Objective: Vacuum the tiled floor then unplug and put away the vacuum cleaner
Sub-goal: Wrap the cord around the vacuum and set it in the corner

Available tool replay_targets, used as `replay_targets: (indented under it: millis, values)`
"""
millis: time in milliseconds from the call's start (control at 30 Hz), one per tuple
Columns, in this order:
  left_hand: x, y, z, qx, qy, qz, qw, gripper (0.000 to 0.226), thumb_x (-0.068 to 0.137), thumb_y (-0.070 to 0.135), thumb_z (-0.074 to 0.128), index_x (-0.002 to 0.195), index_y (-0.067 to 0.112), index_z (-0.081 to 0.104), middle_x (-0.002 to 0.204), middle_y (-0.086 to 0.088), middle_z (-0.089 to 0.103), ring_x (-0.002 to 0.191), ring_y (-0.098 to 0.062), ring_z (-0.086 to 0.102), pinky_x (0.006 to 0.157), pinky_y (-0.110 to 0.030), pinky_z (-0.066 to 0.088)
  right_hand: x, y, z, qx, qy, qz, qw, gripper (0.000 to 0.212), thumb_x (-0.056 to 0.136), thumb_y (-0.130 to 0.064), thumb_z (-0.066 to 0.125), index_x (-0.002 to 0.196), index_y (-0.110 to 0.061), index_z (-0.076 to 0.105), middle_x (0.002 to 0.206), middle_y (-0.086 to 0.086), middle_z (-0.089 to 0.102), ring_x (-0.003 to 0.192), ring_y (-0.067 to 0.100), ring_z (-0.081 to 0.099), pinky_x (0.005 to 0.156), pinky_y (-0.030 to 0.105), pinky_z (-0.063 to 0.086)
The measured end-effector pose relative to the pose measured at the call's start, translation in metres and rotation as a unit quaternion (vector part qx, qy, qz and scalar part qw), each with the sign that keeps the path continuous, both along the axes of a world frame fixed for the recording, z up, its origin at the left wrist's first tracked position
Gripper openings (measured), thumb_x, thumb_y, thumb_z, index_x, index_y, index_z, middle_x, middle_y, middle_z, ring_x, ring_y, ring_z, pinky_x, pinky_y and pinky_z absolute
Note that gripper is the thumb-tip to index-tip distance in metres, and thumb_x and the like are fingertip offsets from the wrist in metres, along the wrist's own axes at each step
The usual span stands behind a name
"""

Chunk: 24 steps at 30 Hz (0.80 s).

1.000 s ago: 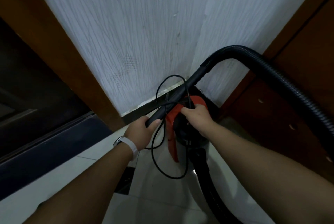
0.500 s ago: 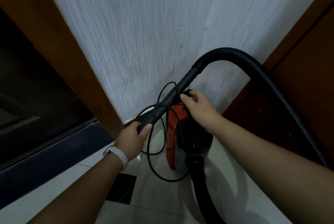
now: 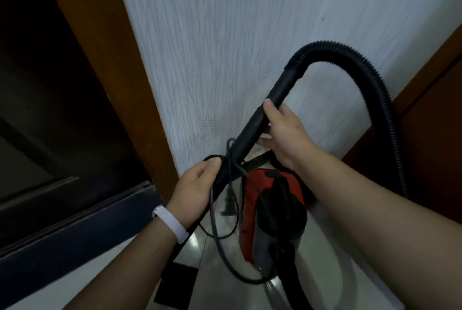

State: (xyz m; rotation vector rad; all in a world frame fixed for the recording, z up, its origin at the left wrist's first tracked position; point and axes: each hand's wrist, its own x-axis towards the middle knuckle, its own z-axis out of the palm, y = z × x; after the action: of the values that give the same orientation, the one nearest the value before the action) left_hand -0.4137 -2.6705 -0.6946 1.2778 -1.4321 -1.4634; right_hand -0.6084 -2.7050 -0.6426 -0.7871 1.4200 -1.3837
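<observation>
My left hand (image 3: 197, 189) is clenched around the lower part of the black wand (image 3: 252, 132), pinning loops of the power cord (image 3: 217, 237) against it; my right hand (image 3: 282, 132) grips the same wand higher up, thumb on top; the ribbed hose (image 3: 375, 79) arches above and right of my right hand; the red vacuum cleaner (image 3: 272, 219) stands on the tiled floor (image 3: 332, 259) below both hands, the plug (image 3: 228, 207) dangling just under my left hand.
</observation>
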Motion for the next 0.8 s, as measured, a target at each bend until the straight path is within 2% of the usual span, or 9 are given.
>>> replay_targets:
  millis: [67, 133, 233, 300, 367, 500, 633, 733, 800]
  values:
    - [0.0, 0.001, 0.01, 0.008, 0.035, 0.001, 0.999, 0.03, 0.099, 0.028, 0.05, 0.083, 0.015, 0.072, 0.067, 0.012, 0.071, 0.063, 0.002, 0.065, 0.055, -0.008, 0.045, -0.005, -0.003, 0.021, -0.026, 0.02, -0.011, 0.999, 0.04, 0.1, -0.042, 0.047, 0.128, -0.012, 0.051, 0.11, 0.007, 0.063, 0.103, 0.023, 0.066, 0.077, 0.037, 0.061]
    - [0.003, 0.001, 0.018, 0.019, 0.044, 0.005, 0.999, 0.032, 0.099, 0.029, 0.05, 0.078, 0.015, 0.071, 0.066, 0.008, 0.071, 0.063, -0.002, 0.065, 0.054, -0.011, 0.046, -0.011, -0.007, 0.044, -0.052, 0.029, -0.01, 0.998, 0.04, 0.101, -0.041, 0.047, 0.128, -0.012, 0.051, 0.109, 0.007, 0.062, 0.104, 0.024, 0.066, 0.079, 0.038, 0.061]
    - [0.013, -0.002, 0.022, 0.035, 0.029, 0.03, 0.998, 0.037, 0.097, 0.038, 0.052, 0.081, 0.011, 0.072, 0.077, -0.005, 0.074, 0.072, -0.015, 0.068, 0.064, -0.024, 0.049, -0.017, -0.014, 0.077, -0.089, 0.049, -0.003, 0.995, 0.039, 0.101, -0.04, 0.046, 0.129, -0.013, 0.05, 0.114, 0.008, 0.061, 0.107, 0.025, 0.065, 0.083, 0.042, 0.06]
    - [0.018, -0.003, 0.023, 0.046, 0.016, 0.052, 0.997, 0.038, 0.095, 0.039, 0.054, 0.083, 0.008, 0.073, 0.079, -0.005, 0.075, 0.075, -0.016, 0.07, 0.068, -0.027, 0.048, -0.02, -0.018, 0.097, -0.111, 0.059, -0.001, 0.992, 0.036, 0.102, -0.039, 0.046, 0.128, -0.015, 0.05, 0.112, 0.006, 0.06, 0.107, 0.024, 0.064, 0.084, 0.043, 0.06]
    - [0.024, -0.005, 0.021, 0.053, -0.013, 0.052, 0.997, 0.031, 0.092, 0.035, 0.061, 0.082, 0.008, 0.073, 0.076, -0.004, 0.074, 0.075, -0.017, 0.07, 0.066, -0.026, 0.048, -0.023, -0.024, 0.117, -0.134, 0.068, -0.007, 0.989, 0.029, 0.102, -0.038, 0.045, 0.123, -0.02, 0.051, 0.112, 0.003, 0.059, 0.106, 0.022, 0.063, 0.081, 0.042, 0.06]
    - [0.035, -0.005, 0.009, 0.058, -0.095, 0.007, 0.994, 0.009, 0.088, 0.012, 0.065, 0.087, 0.013, 0.074, 0.081, -0.012, 0.075, 0.076, -0.028, 0.071, 0.065, -0.03, 0.055, -0.03, -0.033, 0.151, -0.169, 0.114, -0.052, 0.978, 0.021, 0.103, -0.038, 0.041, 0.119, -0.024, 0.045, 0.107, -0.002, 0.056, 0.097, 0.014, 0.061, 0.065, 0.034, 0.057]
    - [0.041, -0.005, -0.011, 0.053, -0.211, -0.036, 0.975, 0.011, 0.088, 0.009, 0.06, 0.089, 0.015, 0.068, 0.077, -0.006, 0.07, 0.062, -0.018, 0.064, 0.053, -0.025, 0.051, -0.049, -0.034, 0.17, -0.19, 0.168, -0.096, 0.962, 0.022, 0.102, -0.038, 0.04, 0.117, -0.023, 0.045, 0.098, -0.004, 0.054, 0.088, 0.013, 0.06, 0.068, 0.038, 0.059]
    - [0.043, -0.011, -0.027, 0.03, -0.289, -0.049, 0.955, 0.012, 0.088, 0.01, 0.058, 0.091, 0.019, 0.065, 0.091, -0.005, 0.07, 0.08, -0.018, 0.065, 0.071, -0.029, 0.053, -0.066, -0.031, 0.175, -0.195, 0.195, -0.113, 0.954, 0.02, 0.101, -0.04, 0.04, 0.112, -0.025, 0.046, 0.097, -0.006, 0.055, 0.088, 0.012, 0.06, 0.066, 0.035, 0.057]
    - [0.041, -0.014, -0.036, 0.017, -0.293, -0.042, 0.955, 0.016, 0.089, 0.008, 0.056, 0.096, 0.02, 0.064, 0.094, -0.002, 0.068, 0.087, -0.017, 0.064, 0.076, -0.028, 0.052, -0.073, -0.029, 0.179, -0.201, 0.211, -0.113, 0.95, 0.019, 0.1, -0.042, 0.04, 0.108, -0.026, 0.048, 0.097, -0.006, 0.055, 0.087, 0.012, 0.06, 0.065, 0.034, 0.056]
